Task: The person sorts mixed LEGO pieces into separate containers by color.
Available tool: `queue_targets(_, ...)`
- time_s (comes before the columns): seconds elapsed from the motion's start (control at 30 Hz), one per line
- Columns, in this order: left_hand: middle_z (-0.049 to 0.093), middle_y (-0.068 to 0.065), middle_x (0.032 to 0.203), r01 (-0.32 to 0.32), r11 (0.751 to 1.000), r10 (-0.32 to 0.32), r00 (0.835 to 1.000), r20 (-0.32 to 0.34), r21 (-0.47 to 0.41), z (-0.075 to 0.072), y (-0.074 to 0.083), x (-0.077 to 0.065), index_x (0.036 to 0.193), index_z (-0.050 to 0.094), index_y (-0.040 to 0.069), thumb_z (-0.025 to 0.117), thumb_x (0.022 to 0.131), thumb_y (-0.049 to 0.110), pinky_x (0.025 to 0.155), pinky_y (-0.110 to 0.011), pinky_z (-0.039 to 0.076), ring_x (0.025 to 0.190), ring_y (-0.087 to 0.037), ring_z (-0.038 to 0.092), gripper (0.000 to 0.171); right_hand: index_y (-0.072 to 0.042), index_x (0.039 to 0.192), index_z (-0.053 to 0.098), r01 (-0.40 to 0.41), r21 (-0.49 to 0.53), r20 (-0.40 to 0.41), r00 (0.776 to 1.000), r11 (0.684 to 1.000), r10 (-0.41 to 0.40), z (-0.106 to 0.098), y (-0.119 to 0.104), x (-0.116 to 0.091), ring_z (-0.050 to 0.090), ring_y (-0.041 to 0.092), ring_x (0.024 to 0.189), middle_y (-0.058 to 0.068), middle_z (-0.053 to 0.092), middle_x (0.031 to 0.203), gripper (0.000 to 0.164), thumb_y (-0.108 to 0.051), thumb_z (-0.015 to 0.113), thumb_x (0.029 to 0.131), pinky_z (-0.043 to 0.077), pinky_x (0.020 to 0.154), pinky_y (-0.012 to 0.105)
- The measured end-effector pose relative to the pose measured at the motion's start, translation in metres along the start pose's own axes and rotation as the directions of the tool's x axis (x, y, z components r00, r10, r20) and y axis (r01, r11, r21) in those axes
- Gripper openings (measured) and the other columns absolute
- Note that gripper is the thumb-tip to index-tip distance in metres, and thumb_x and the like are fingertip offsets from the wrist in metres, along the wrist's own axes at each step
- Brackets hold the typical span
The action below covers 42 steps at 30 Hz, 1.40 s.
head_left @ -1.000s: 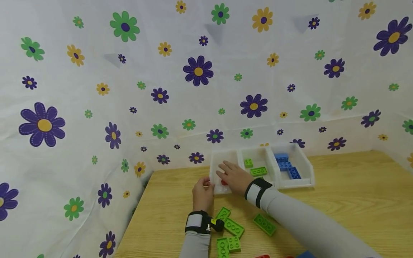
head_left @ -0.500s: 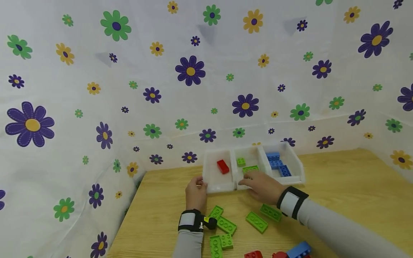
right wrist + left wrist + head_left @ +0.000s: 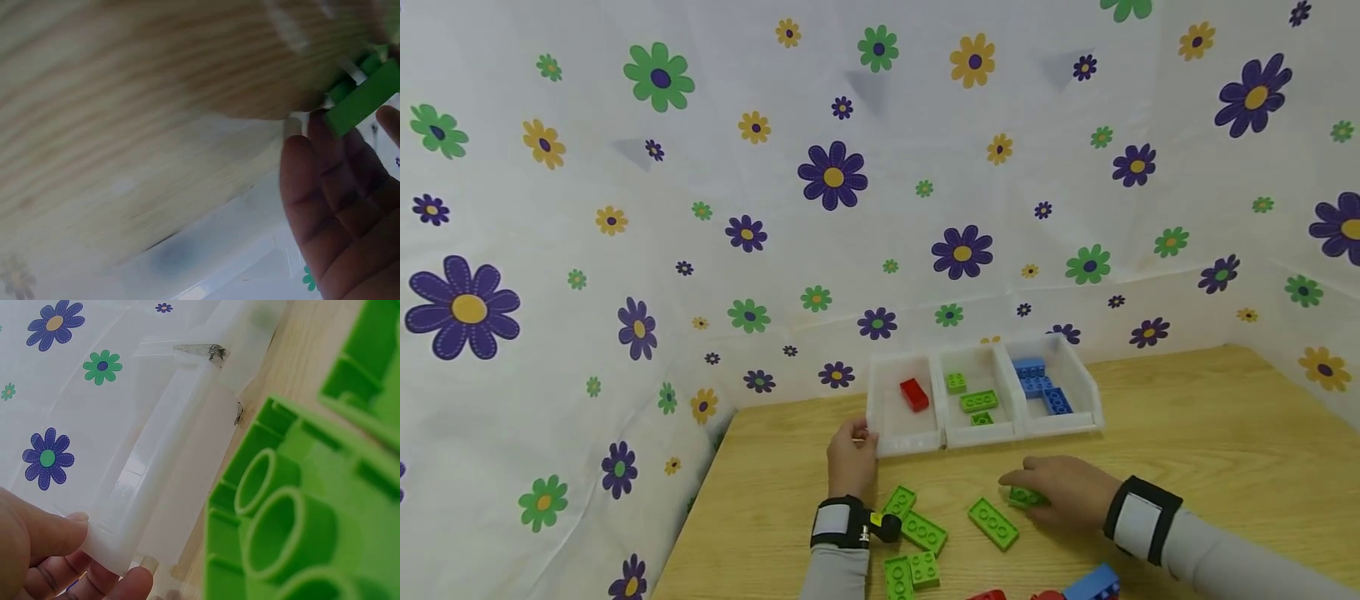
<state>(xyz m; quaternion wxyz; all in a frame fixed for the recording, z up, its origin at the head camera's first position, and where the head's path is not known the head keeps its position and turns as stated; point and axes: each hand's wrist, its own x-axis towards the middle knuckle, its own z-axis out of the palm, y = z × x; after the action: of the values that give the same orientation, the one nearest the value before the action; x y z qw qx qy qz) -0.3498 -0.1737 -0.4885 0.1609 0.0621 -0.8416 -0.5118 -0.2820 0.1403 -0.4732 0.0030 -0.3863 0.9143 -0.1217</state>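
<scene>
Pinching with both hands, on a clock centred between them in the head view; at nine o'clock with the left hand (image 3: 852, 462), thumb and curled fingers closed on the near corner of the left bin (image 3: 889, 427); past three o'clock with the right hand (image 3: 1069, 493), narrowed on a green brick (image 3: 1024, 497) towards four, whether lifted or resting on the tabletop (image 3: 1157, 454) impossible to tell; in the last half second, swung off the middle bin (image 3: 962, 438) at twelve and out to that brick, while staying put on the left; no longer covering the small green piece (image 3: 982, 419) at that bin's near end, so showing three green pieces there; beside those, one red brick (image 3: 914, 395) in the left bin between ten and eleven, and several blue bricks (image 3: 1057, 401) in the right bin (image 3: 1063, 425) at two; judging from this, one more green brick in hand, not yet in any bin, and plenty left to handle: another loose green brick (image 3: 993, 523) at five, a green cluster (image 3: 923, 532) around seven, plus red pieces (image 3: 988, 595) and a blue piece (image 3: 1093, 582) cut by the lower edge between four and six.
</scene>
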Motion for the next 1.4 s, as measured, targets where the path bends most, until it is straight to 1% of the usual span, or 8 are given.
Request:
queue_targets(0.2,0.053,-0.003,0.085,0.007,1.0,-0.007,1.0,0.003,0.002,0.0,-0.001,0.0,0.104,0.059,0.006,0.061,0.082,0.007,0.06,-0.028,0.047,0.075,-0.017,0.053,0.022,-0.019,0.105,0.062,0.033,0.093,-0.029,0.999,0.995,-0.031,-0.007,-0.001,0.015,0.047,0.005,0.066,-0.008,0.049,0.084,0.032,-0.006,0.06,0.076,0.041,0.057,0.023)
queue_targets(0.37,0.053,-0.003,0.084,-0.01,1.0,0.01,1.0,-0.002,0.014,0.001,-0.006,0.003,0.104,0.059,0.005,0.062,0.082,0.008,0.061,-0.028,0.046,0.075,-0.016,0.053,0.023,-0.02,0.112,0.058,0.047,0.143,-0.083,0.996,0.989,-0.036,-0.018,-0.005,0.04,0.053,0.008,0.078,-0.003,0.06,0.097,0.041,0.001,0.052,0.077,0.044,0.065,0.027)
queue_targets(0.53,0.053,-0.003,0.084,-0.021,1.0,0.021,1.0,-0.007,0.017,0.002,-0.007,0.002,0.103,0.059,0.006,0.062,0.081,0.007,0.061,-0.029,0.046,0.074,-0.016,0.053,0.022,-0.022,0.091,0.056,0.063,0.039,-0.153,0.987,0.997,-0.056,-0.032,-0.005,0.067,0.052,0.005,0.063,-0.007,0.06,0.08,0.02,-0.006,0.049,0.081,0.043,0.056,0.026)
queue_targets(0.67,0.053,-0.003,0.084,-0.019,1.0,0.019,1.0,-0.008,0.019,0.002,-0.005,0.0,0.102,0.059,0.006,0.062,0.081,0.006,0.062,-0.029,0.045,0.074,-0.016,0.053,0.021,-0.024,0.079,0.047,-0.001,-0.088,-0.189,0.982,0.996,-0.015,-0.037,-0.001,0.088,0.041,0.004,0.048,-0.012,0.046,0.058,0.003,-0.022,0.048,0.082,0.034,0.044,0.023)
queue_targets(0.8,0.053,-0.003,0.084,-0.022,1.0,0.022,1.0,-0.004,0.011,0.001,-0.004,0.0,0.102,0.059,0.005,0.062,0.081,0.006,0.062,-0.029,0.045,0.074,-0.016,0.053,0.021,-0.023,0.073,0.045,-0.076,-0.21,-0.244,0.97,0.975,0.023,-0.034,0.009,0.109,0.038,0.008,0.048,-0.01,0.041,0.055,0.01,-0.031,0.046,0.078,0.03,0.044,0.024)
queue_targets(1.03,0.053,-0.003,0.083,-0.024,1.0,0.024,1.0,-0.003,0.012,0.0,-0.003,-0.001,0.102,0.06,0.005,0.062,0.081,0.007,0.06,-0.028,0.045,0.072,-0.016,0.053,0.021,-0.016,0.09,0.057,-0.142,-0.393,-0.219,0.974,0.908,0.057,-0.022,0.025,0.128,0.044,0.02,0.072,0.0,0.05,0.078,0.023,-0.033,0.049,0.076,0.037,0.066,0.037)
queue_targets(1.2,0.053,-0.002,0.082,-0.019,1.0,0.018,1.0,0.001,0.019,0.002,-0.006,-0.001,0.102,0.06,0.005,0.063,0.081,0.007,0.06,-0.028,0.045,0.072,-0.016,0.053,0.022,-0.016,0.102,0.06,-0.097,-0.484,-0.285,0.957,0.869,-0.052,-0.016,0.036,0.126,0.045,0.03,0.101,0.007,0.054,0.101,0.027,-0.023,0.063,0.076,0.031,0.091,0.05)
queue_targets(1.4,0.053,-0.002,0.084,-0.006,1.0,0.006,1.0,0.005,-0.004,0.002,-0.007,0.004,0.103,0.059,0.006,0.062,0.081,0.007,0.057,-0.028,0.046,0.071,-0.015,0.053,0.022,-0.013,0.112,0.059,-0.047,-0.45,-0.395,0.906,0.892,-0.151,-0.019,0.038,0.118,0.039,0.032,0.115,0.011,0.049,0.119,0.038,-0.01,0.063,0.075,0.024,0.097,0.05)
